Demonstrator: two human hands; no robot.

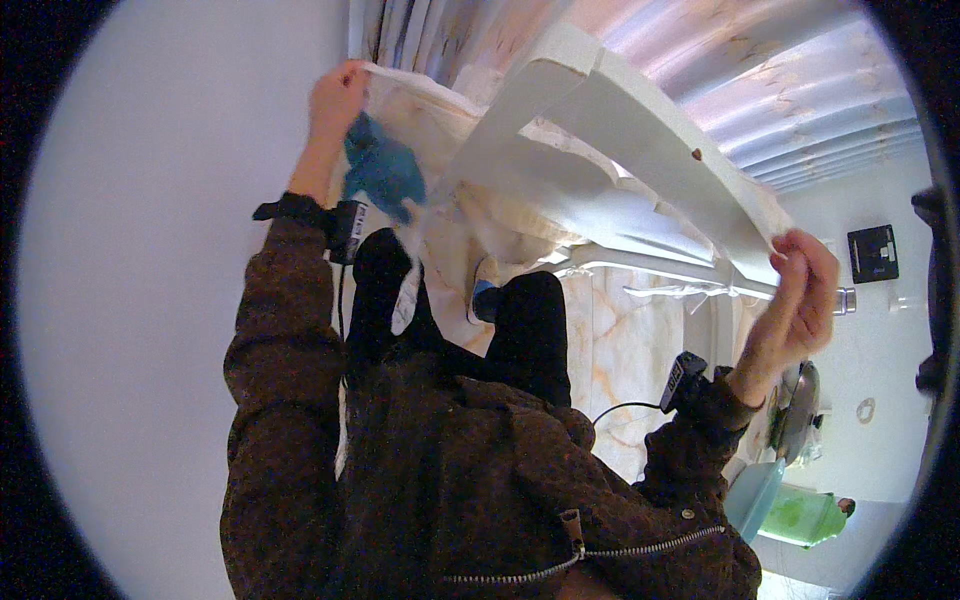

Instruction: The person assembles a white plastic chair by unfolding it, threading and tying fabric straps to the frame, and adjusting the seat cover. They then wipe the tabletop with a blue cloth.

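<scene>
indoors, the left hand [338, 98]'s fingers pinch a pale cloth [432, 93]; the right hand [800, 298]'s press together beside a white frame [652, 122], hold unclear.

Jacket [450, 480] cut off below, curtain [790, 80] above, cloth [420, 115] partly blurred

Pale cloth [428, 92] with teal patch [388, 172], brown jacket [440, 470], black trousers [530, 325], marbled floor [612, 335]
</scene>
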